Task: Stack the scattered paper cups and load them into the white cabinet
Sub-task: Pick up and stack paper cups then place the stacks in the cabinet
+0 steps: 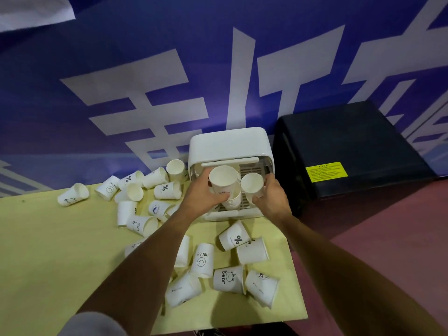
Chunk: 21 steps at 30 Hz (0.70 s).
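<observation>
Loose paper cups (135,190) lie scattered on the yellow table (48,251). The left hand (202,194) grips a stack of cups (226,187); the right hand (272,198) grips a single cup (252,184), both at the open front of the white cabinet (228,145).

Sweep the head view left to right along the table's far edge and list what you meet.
leftmost tipped cup → far HELLO cup → left hand → cup stack → single cup → right hand → black box
</observation>
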Tool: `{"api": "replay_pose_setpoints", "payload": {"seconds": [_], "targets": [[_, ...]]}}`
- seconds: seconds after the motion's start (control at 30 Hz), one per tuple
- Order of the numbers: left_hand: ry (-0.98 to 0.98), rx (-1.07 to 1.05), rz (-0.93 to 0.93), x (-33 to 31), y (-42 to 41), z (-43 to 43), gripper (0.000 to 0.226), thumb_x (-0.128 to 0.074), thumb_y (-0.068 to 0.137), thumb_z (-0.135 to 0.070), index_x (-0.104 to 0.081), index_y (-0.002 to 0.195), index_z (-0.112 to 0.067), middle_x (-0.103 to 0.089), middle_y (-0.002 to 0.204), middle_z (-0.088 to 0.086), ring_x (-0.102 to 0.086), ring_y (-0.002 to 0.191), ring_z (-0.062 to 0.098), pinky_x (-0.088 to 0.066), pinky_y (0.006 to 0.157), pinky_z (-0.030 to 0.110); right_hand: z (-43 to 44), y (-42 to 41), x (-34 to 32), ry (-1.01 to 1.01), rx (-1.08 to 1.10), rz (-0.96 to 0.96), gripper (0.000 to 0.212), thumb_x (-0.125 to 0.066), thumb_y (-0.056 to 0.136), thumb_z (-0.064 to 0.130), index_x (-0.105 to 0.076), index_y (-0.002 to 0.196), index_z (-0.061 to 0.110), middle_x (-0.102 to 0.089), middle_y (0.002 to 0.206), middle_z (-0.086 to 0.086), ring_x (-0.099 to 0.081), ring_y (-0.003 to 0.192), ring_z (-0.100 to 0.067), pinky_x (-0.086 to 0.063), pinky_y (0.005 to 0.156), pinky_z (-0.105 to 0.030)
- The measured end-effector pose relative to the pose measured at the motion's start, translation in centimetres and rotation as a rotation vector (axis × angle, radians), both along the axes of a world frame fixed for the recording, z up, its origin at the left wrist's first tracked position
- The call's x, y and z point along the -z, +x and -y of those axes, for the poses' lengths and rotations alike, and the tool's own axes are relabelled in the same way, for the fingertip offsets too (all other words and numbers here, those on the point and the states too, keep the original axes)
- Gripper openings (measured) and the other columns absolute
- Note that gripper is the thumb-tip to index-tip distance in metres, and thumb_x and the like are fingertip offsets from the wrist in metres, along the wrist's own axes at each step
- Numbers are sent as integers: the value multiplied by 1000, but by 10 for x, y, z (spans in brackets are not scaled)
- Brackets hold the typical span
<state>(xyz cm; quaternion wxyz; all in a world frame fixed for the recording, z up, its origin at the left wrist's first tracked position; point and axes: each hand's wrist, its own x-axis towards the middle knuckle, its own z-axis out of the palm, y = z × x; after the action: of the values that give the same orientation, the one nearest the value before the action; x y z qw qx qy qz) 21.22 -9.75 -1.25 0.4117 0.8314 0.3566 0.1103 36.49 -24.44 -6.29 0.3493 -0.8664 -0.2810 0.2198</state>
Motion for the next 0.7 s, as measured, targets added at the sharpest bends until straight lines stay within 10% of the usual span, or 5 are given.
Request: {"api": "replay_pose_setpoints", "payload": {"seconds": [0.7], "targets": [[1,112,-70,-2,-2,12,63,-83,68,-37,-53,123,-30,-65,109,-13,-62,99,8,-54,83,30,-7,-20,-45,158,-202,-73,77,-71,68,73,-56,128,27,-66,111,12,-62,99,-6,-57,87,-34]]}}
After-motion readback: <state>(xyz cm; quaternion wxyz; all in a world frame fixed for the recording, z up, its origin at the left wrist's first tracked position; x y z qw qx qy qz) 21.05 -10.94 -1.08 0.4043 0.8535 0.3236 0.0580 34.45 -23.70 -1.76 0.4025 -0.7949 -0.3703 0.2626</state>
